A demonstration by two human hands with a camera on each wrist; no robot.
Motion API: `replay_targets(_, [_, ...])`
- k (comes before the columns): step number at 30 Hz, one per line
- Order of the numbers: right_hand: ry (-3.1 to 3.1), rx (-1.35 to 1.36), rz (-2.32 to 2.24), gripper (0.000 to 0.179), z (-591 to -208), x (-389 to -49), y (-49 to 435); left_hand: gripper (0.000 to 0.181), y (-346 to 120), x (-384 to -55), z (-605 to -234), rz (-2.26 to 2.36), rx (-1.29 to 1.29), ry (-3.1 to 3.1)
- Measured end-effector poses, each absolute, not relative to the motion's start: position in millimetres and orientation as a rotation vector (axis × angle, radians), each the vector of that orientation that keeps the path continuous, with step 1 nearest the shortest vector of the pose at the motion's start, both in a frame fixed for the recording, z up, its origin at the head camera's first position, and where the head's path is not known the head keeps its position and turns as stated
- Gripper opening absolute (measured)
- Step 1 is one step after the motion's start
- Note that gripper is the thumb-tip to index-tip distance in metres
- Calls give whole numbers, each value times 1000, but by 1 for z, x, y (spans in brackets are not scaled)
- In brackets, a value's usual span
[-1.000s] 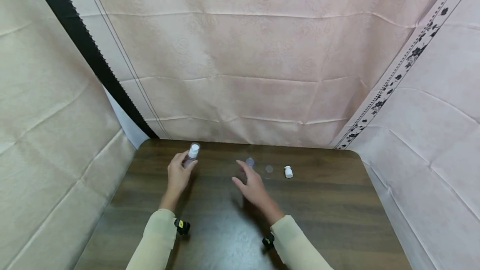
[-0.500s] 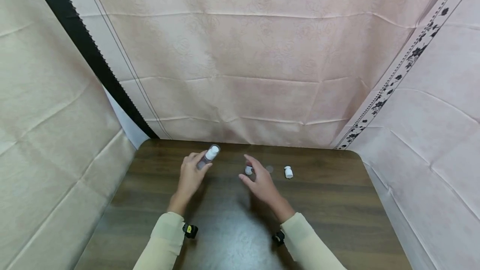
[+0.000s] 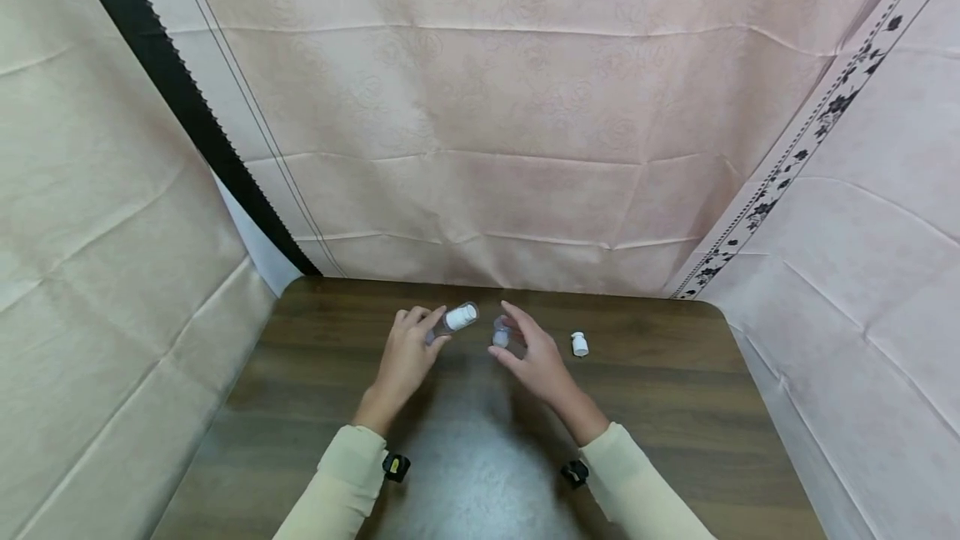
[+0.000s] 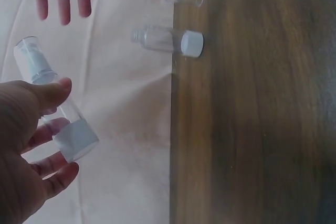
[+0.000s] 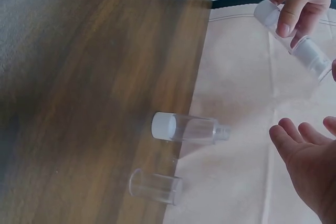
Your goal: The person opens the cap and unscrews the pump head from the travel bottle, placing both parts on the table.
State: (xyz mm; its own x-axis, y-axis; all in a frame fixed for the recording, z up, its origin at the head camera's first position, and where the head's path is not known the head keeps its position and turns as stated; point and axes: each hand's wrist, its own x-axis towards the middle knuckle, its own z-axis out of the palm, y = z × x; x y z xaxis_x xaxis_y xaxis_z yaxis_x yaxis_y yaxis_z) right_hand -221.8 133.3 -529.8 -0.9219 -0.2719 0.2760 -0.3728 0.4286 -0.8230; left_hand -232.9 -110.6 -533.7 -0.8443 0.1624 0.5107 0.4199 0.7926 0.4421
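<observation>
My left hand [image 3: 401, 365] grips a clear bottle with a white pump top under a clear cap [image 3: 461, 317], raised above the table and tilted toward the right. In the left wrist view its white base [image 4: 76, 140] shows below the fingers. An open-necked clear bottle with a white base [image 5: 194, 128] stands upright on the table. My right hand [image 3: 547, 367] is beside that bottle, fingers spread and holding nothing; in the right wrist view a gap separates them. A loose clear cap [image 5: 156, 187] stands near it, hidden behind my right hand in the head view.
A small white pump head [image 3: 579, 344] rests on the wooden table [image 3: 652, 407], right of my right hand. Pale cloth [image 3: 480, 148] hangs behind the table's far edge and along both sides.
My left hand has moved right with its bottle, tipping the bottle's top rightward and bringing it close to my right hand. The right hand has shifted slightly right, beside the standing bottle.
</observation>
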Motion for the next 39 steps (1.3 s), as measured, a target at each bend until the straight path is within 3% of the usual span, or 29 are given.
replay_targets(10, [-2564, 596, 1528, 78, -519, -219, 140, 52, -81, -225, -530, -484, -596, -2526])
replay_targets(19, [-2584, 515, 1486, 49, -523, -212, 151, 47, -52, -217, -529, -261, -691, -2450])
replay_targets(29, [-2590, 371, 1494, 29, -528, -205, 165, 52, -34, -211, -534, -188, -717, -2429])
replay_targets(39, [-2500, 328, 1571, 24, -532, -202, 176, 47, -26, -209, -534, -196, -742, -2358])
